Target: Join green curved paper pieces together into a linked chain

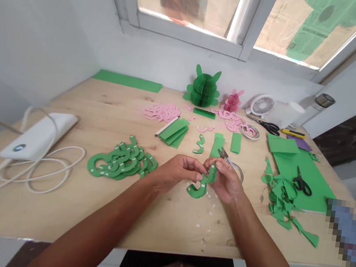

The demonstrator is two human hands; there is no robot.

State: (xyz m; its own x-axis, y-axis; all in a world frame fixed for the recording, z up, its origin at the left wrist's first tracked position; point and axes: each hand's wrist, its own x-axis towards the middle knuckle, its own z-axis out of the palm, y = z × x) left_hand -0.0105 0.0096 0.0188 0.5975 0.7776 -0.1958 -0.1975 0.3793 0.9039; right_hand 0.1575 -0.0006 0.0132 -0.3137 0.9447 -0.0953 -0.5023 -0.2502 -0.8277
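Between my two hands is a curvy green paper cutout (196,191) with small white tape pieces on it. My left hand (181,173) pinches it from the left with thumb and fingertips. On its upper right end, my right hand (226,180) grips the same cutout. Just beyond the right hand lie scissors with a pale handle (224,154) and a roll of tape (238,172), partly hidden by that hand. Another wavy green cutout (199,144) rests flat farther back. Left of my hands spreads a pile of similar green cutouts (120,160) with white tape bits.
Green scraps (281,202), black scissors (302,182) and green sheets (312,176) lie at right. Pink cutouts (163,112), a green honeycomb figure (204,88) and a small fan (261,105) stand or lie behind. A white device (40,135) with looped cable sits left.
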